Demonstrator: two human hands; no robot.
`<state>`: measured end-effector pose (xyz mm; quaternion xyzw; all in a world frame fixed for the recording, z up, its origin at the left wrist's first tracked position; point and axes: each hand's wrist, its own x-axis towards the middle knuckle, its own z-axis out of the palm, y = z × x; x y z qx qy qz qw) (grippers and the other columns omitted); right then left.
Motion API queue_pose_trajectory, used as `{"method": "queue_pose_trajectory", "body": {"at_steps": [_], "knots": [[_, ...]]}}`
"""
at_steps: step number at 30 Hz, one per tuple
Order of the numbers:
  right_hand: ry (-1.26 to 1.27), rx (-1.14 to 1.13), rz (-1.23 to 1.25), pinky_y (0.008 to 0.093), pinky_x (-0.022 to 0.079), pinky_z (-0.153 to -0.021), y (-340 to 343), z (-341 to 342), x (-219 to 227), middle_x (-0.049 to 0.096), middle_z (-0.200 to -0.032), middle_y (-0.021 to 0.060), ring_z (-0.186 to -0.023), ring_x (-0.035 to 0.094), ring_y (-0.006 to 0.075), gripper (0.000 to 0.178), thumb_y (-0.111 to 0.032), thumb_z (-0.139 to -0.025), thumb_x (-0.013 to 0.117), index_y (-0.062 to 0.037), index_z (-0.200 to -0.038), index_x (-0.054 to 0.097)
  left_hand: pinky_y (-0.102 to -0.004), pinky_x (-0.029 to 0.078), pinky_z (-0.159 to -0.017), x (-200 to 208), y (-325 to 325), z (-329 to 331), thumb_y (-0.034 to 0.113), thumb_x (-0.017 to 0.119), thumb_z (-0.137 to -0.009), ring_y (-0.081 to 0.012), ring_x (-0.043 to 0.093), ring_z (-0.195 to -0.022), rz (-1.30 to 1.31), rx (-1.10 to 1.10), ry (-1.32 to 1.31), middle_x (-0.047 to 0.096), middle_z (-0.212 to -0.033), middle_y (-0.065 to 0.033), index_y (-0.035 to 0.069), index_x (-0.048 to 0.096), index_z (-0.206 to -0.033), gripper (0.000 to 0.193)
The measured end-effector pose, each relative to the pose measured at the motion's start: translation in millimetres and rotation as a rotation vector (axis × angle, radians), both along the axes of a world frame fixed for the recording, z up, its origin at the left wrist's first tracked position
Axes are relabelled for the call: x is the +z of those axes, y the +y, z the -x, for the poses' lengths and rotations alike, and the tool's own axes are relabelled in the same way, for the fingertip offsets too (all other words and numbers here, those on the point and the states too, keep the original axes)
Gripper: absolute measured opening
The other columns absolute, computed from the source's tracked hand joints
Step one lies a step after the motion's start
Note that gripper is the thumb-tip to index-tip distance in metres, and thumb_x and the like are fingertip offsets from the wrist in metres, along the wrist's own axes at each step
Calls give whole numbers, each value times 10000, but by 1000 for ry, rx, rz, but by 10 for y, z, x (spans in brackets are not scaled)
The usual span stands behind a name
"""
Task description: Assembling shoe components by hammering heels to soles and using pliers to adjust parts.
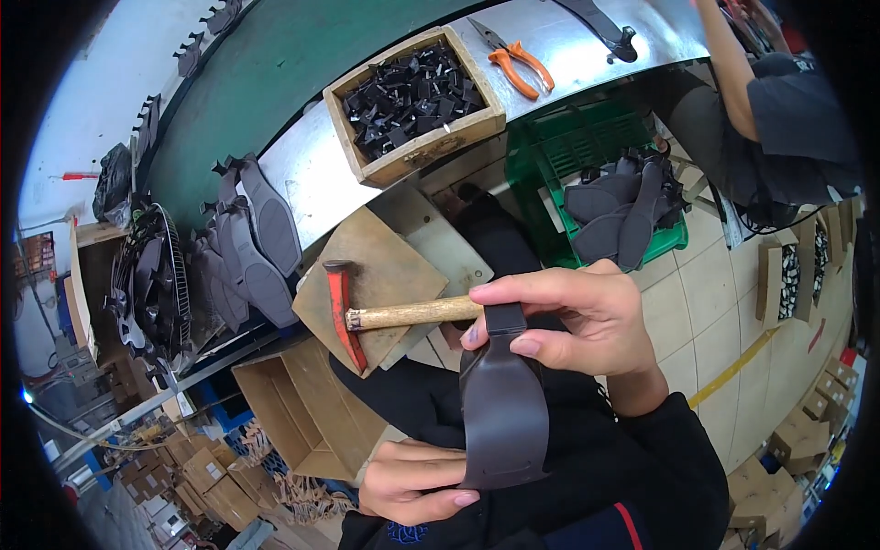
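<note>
Strap (pixel 506 412) is spanning between left hand (pixel 412 481) and right hand (pixel 591 316), below centre. Hammer (pixel 394 317) is extending left over board (pixel 390 257). Box (pixel 431 154) is sitting on bench (pixel 291 165), upper centre; pliers (pixel 521 69) are lying right of it. Crate (pixel 587 137) is standing upper right, holding pads (pixel 632 211).

The worktop (pixel 582 55) carries one pair of orange-handled pliers (pixel 501 55) and one wooden box (pixel 449 149) of uncountable black parts (pixel 412 96); there is one hammer (pixel 412 314), one held dark piece (pixel 506 412).

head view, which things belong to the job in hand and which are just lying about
Likely in the job:
dark curved piece, held
red hammer, in right hand
wooden box of black parts

Apparently lying about:
orange pliers
open cardboard box
</note>
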<state>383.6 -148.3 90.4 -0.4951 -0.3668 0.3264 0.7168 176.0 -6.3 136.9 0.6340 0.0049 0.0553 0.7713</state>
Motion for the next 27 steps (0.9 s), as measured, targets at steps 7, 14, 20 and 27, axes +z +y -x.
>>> {"method": "queue_pose_trajectory", "body": {"at_steps": [7, 14, 20, 27], "knots": [[-100, -106, -133, 278, 579, -762, 65, 101, -1, 742, -975, 166, -839, 734, 198, 377, 46, -802, 648, 45, -1176, 689, -353, 570, -778, -56, 61, 63, -64, 702, -852, -383, 733, -926, 34, -123, -53, 672, -1084, -350, -191, 632, -1138, 321], [-280, -299, -90, 279, 570, -663, 144, 241, 85, 730, -850, 158, -732, 713, 178, 363, 103, -775, 598, 78, -1124, 696, -353, 569, -764, -28, 22, 66, -63, 690, -868, -375, 730, -889, -55, -136, -69, 674, -1078, -334, -193, 621, -1139, 309], [-263, -171, -8, 325, 590, -733, 116, 202, 181, 720, -888, 216, -784, 726, 266, 411, 72, -807, 494, 166, -1189, 613, -337, 563, -762, -73, 88, 190, -73, 692, -858, -375, 731, -909, 4, -99, -43, 673, -1074, -344, -195, 629, -1129, 304], [-305, -55, 32, 357, 564, -798, 54, 131, 216, 717, -977, 202, -862, 711, 264, 475, -69, -845, 515, 109, -1278, 591, -326, 555, -723, -44, 54, 216, -71, 709, -836, -345, 733, -839, 63, -25, -12, 701, -984, -300, -178, 655, -1103, 292]]}}
